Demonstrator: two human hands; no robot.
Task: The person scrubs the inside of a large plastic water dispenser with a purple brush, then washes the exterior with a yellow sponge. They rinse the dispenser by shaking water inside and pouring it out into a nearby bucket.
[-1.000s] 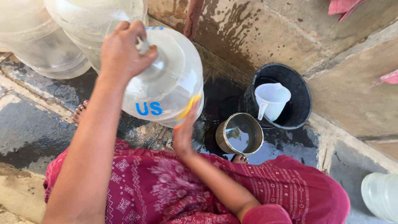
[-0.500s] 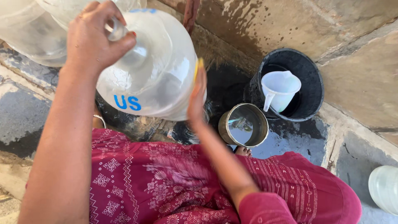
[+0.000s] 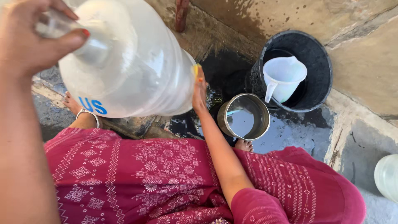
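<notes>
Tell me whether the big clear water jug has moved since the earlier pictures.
Cannot tell. The water jug fills more of the view, but the black bucket and steel pot have grown too, so the camera moved.

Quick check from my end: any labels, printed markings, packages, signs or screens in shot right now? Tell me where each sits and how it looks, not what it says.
Printed marking: blue block letters on the lower side of the big clear water jug, which the left hand grips at the neck while the right hand presses its base.
No packages, signs or screens in view.
</notes>
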